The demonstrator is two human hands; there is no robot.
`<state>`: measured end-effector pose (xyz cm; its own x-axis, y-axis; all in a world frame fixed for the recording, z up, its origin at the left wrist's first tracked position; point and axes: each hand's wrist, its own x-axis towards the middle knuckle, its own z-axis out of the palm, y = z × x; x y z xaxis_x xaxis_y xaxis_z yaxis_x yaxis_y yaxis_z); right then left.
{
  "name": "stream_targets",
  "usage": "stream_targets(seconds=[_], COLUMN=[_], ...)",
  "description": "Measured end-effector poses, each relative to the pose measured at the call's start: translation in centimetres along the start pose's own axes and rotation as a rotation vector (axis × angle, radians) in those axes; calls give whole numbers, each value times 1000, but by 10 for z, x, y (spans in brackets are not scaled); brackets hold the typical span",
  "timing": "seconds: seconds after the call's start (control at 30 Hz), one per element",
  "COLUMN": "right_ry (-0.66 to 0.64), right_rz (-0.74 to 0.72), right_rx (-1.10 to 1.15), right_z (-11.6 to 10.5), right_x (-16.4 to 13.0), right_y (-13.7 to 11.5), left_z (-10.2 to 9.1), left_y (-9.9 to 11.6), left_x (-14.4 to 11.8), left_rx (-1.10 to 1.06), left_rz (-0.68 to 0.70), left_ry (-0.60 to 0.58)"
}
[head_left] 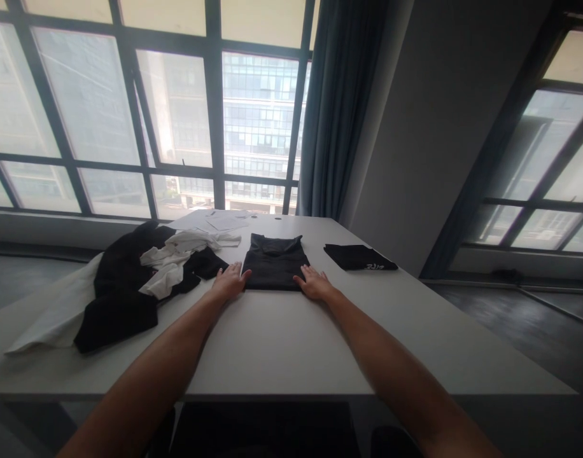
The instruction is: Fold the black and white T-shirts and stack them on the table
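A folded black shirt (275, 262) lies flat in the middle of the white table (282, 337). My left hand (231, 280) rests palm down at its near left corner, fingers touching the cloth. At the near right corner my right hand (313, 282) lies flat too, fingers spread against the shirt's edge. Neither hand grips anything.
A heap of black and white clothes (143, 273) covers the table's left side. A second folded black garment (359, 257) with white print sits at the right. Papers (215, 221) lie at the far edge, before large windows and a curtain (339, 108).
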<state>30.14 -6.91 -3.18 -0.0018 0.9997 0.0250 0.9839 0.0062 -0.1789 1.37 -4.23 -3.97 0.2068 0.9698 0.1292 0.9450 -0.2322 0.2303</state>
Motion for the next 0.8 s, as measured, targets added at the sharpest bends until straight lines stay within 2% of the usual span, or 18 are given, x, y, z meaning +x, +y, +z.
stream_targets(seconds=[0.1, 0.3, 0.4, 0.5, 0.6, 0.8], right_ry=[-122, -126, -126, -132, -127, -90], right_rz=[3, -17, -13, -13, -19, -32], right_rx=[13, 32, 32, 31, 32, 23], right_z=[3, 2, 1, 1, -2, -7], right_x=[1, 3, 3, 3, 1, -2], right_y=[1, 5, 6, 6, 6, 7], left_z=[1, 3, 0, -3, -4, -7], left_y=[5, 6, 7, 10, 13, 17], left_x=[-2, -5, -8, -9, -8, -9], left_rx=[-3, -7, 24, 46, 53, 66], left_rz=[9, 14, 69, 68, 34, 12], left_ry=[-17, -33, -109, -169, -151, -25])
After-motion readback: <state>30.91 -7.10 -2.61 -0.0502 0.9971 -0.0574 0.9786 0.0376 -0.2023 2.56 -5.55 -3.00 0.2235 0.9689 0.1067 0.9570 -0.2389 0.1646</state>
